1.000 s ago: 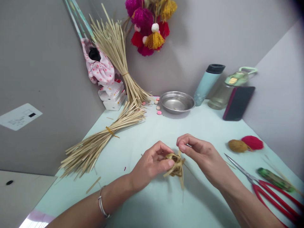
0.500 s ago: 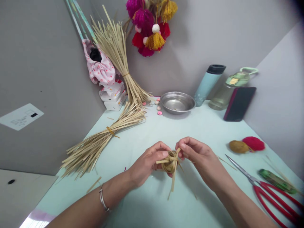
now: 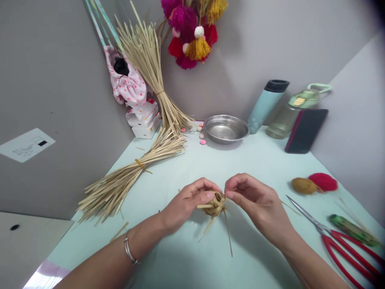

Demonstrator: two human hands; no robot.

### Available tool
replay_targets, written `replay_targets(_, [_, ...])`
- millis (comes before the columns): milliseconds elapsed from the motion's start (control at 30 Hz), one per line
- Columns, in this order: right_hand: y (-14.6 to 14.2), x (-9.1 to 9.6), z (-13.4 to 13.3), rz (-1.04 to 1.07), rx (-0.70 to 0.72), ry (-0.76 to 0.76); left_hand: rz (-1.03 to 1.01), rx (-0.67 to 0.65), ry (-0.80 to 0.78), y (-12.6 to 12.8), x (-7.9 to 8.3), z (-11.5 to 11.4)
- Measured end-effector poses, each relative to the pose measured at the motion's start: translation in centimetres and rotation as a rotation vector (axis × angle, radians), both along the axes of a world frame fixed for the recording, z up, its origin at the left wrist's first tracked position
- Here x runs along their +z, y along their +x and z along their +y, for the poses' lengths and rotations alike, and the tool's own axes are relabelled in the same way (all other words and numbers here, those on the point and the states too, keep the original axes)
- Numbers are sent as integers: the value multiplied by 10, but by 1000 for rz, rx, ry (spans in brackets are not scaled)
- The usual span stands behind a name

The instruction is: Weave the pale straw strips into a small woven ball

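Observation:
Both hands meet over the pale green table (image 3: 186,261), pinching a small woven ball of straw strips (image 3: 217,204). My left hand (image 3: 188,202) grips its left side with thumb and fingers curled. My right hand (image 3: 255,200) pinches its right side. Loose strip ends hang down from the ball toward the table.
A tied bundle of straw strips (image 3: 129,178) lies at the left, another (image 3: 150,68) leans in the corner. A steel bowl (image 3: 225,129), two bottles (image 3: 266,105) and a dark phone (image 3: 305,130) stand at the back. Red scissors (image 3: 339,245), a green tool (image 3: 350,229) and pompoms (image 3: 314,184) lie at the right.
The straw ball has been turned between my fingers, and its loose ends now hang lower and further right. Both hands have stayed in nearly the same place.

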State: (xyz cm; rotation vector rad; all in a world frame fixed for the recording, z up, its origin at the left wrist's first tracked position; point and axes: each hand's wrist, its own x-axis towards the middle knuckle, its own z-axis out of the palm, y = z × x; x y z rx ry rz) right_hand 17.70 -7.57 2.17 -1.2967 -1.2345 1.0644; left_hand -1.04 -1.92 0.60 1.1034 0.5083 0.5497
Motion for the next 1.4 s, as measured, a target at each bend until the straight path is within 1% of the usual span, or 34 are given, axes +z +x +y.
replay_targets(67, [-1,-1,0,-43,-45,49,-12,-7,0,0,0,0])
replay_targets(133, [0,-3,1,7,-47,14,-19,-1,23,0,-1,0])
replay_targets(167, [1,-4,2,52,-25,-24,-21,4,37,0,-1,0])
replay_targets(267, [5,-8,5,191,112,-138,-29,4,67,-1,-2,1])
replay_targets(333, [7,-9,7,264,174,-183,-24,-1,74,-1,-2,2])
replay_targets(500, [8,-8,7,373,220,-242,16,-37,66,-3,-2,5])
replay_targets(567, [8,-7,5,347,231,-213,21,-51,43,-3,-1,6])
replay_targets(633, [8,-6,2,268,215,-151,27,-56,17,-4,0,7])
replay_targets(733, [7,-6,1,122,138,-51,38,-63,-36,-4,0,8])
replay_targets(833, [4,-4,1,26,84,-5,34,-73,-67,-4,-1,10])
replay_targets(867, [3,-3,1,-7,95,-6,36,-75,-62,-4,-2,11])
replay_targets(933, [2,-1,1,-92,160,-3,55,-68,-36,-4,-5,13])
replay_targets(1000, [2,2,0,-181,234,17,74,-41,-13,-3,-8,14])
replay_targets(1067, [2,4,0,-233,264,33,83,-8,-6,-3,-11,14])
replay_targets(1167, [0,4,-1,-236,279,30,99,19,-2,-2,-13,13])
replay_targets(1300, [-4,2,-1,-165,314,5,124,30,13,-1,-14,11])
replay_targets(1400, [-7,-1,1,-120,258,3,109,68,44,-2,-12,13])
